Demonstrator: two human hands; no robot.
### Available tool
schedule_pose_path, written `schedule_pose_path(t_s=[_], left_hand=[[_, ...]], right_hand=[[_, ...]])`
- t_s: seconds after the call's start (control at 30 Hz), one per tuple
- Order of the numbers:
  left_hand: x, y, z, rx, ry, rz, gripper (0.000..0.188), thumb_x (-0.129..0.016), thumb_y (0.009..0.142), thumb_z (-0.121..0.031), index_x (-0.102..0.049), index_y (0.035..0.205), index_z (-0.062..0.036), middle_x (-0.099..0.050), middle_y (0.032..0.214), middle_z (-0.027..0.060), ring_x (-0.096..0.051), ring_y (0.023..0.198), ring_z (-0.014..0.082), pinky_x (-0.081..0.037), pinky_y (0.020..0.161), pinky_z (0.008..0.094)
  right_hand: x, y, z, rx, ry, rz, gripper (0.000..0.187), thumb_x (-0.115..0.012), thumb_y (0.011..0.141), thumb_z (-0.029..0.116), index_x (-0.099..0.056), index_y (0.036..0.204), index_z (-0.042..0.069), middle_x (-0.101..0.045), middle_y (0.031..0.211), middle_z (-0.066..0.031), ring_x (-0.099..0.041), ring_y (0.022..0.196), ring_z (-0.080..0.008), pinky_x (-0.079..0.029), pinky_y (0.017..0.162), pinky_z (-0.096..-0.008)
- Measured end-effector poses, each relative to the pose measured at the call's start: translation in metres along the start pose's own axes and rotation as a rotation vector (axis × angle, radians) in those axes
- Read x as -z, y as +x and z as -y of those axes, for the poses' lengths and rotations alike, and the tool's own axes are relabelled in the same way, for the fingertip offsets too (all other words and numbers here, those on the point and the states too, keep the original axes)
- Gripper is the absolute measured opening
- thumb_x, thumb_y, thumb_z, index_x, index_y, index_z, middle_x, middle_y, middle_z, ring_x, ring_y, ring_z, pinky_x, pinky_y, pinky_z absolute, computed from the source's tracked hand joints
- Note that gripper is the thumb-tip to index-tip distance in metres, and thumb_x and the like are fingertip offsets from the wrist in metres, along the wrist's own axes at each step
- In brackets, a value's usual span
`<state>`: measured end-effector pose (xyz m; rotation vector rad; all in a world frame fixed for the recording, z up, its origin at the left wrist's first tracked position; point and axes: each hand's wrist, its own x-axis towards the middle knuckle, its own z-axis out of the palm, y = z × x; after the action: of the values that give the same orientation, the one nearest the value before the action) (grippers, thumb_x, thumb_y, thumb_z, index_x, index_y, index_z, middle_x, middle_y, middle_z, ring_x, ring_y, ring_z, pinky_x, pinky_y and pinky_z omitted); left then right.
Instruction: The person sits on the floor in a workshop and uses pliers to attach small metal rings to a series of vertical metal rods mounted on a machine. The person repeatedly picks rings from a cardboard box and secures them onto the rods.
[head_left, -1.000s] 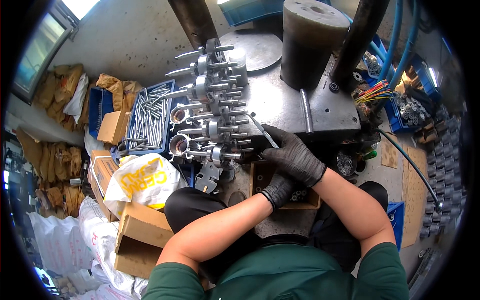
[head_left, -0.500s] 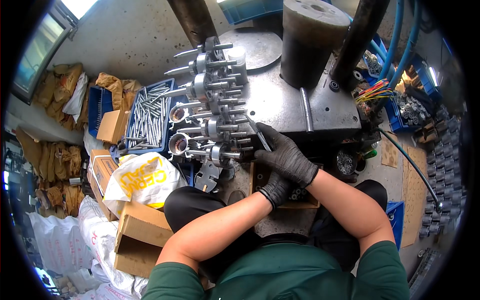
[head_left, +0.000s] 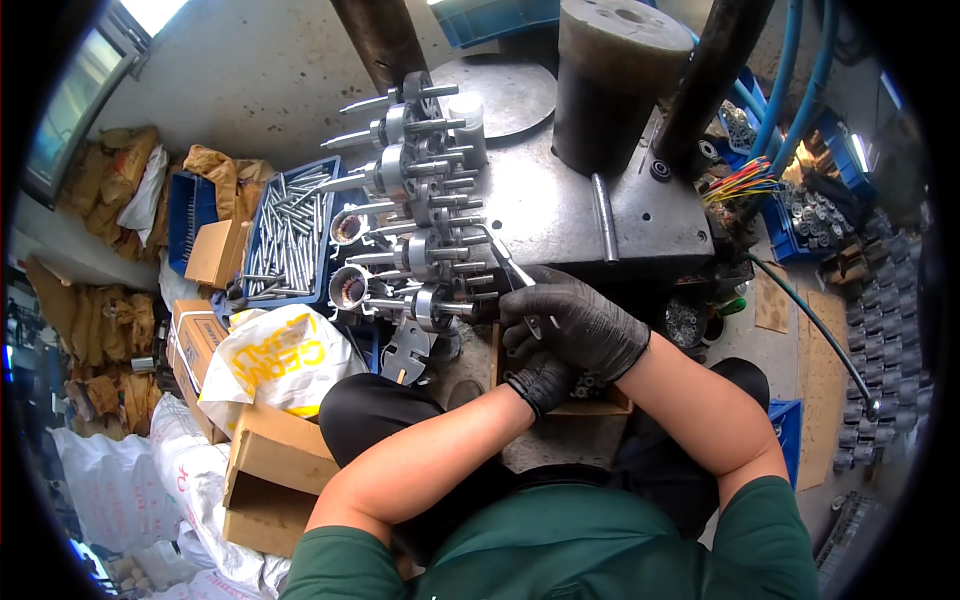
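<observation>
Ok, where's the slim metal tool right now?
In the head view, just right of centre, the slim metal tool is in the gloved right hand, its tip pointing up and left toward the row of metal shaft assemblies.

Over on the left, a crumpled white bag (head_left: 283, 362) beside an open cardboard box (head_left: 285, 445)! White sacks (head_left: 112, 485) slump nearby. Blue hoses (head_left: 788, 70) upper right!

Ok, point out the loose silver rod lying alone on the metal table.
The rod just beyond the right hand, near the dark cylinder; similar ones lie heaped in the blue bin.
</observation>
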<state>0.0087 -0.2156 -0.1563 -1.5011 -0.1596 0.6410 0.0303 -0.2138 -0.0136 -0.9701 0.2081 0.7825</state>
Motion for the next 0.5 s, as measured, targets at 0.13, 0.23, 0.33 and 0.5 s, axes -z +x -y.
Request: schedule_pose_path(t_s=[0.13,0.23,0.33,0.5], left_hand=[[-0.048,0.036,-0.078,0.090,-0.437,-0.705,0.019,-0.051,0.097,-0.001,-0.063,0.112,0.0011,-0.071,0.103,0.0077,-0.071,0.092,0.0174,-0.058,0.082,0.0304],[-0.065,0.037,-0.022,-0.416,-1.463,-0.895,0.021,-0.058,0.095,-0.004,-0.063,0.115,0.0004,-0.071,0.106,0.0086,-0.070,0.095,0.0183,-0.058,0.084,0.0303],[-0.077,0.032,0.033,-0.938,-2.372,-0.876,0.031,-0.069,0.091,-0.009,-0.062,0.121,-0.0005,-0.071,0.112,0.0112,-0.070,0.100,0.0199,-0.057,0.088,0.0306],[-0.084,0.024,0.072,-1.248,-2.937,-0.591,0.042,-0.078,0.089,-0.010,-0.061,0.127,-0.0013,-0.070,0.114,0.0132,-0.068,0.109,0.0173,-0.055,0.098,0.0302]], right_hand=[[-0.005,-0.011,-0.002,-0.058,0.265,0.021,0.031,-0.070,0.090,0.017,-0.057,0.115,0.004,-0.064,0.094,-0.0106,-0.063,0.078,-0.0214,-0.055,0.072,-0.0405],[0.000,-0.021,0.001,0.260,-0.033,-0.015,0.032,-0.072,0.086,0.015,-0.055,0.112,0.003,-0.063,0.095,-0.0084,-0.063,0.083,-0.0180,-0.055,0.074,-0.0385],[0.017,-0.034,0.020,0.482,-0.407,-0.164,0.040,-0.072,0.080,0.008,-0.054,0.115,0.002,-0.063,0.090,-0.0051,-0.062,0.080,-0.0142,-0.054,0.079,-0.0289],[0.052,-0.048,0.033,0.594,-0.987,-0.252,0.033,-0.071,0.079,0.002,-0.060,0.110,0.002,-0.064,0.089,-0.0086,-0.064,0.079,-0.0170,-0.055,0.076,-0.0335]])
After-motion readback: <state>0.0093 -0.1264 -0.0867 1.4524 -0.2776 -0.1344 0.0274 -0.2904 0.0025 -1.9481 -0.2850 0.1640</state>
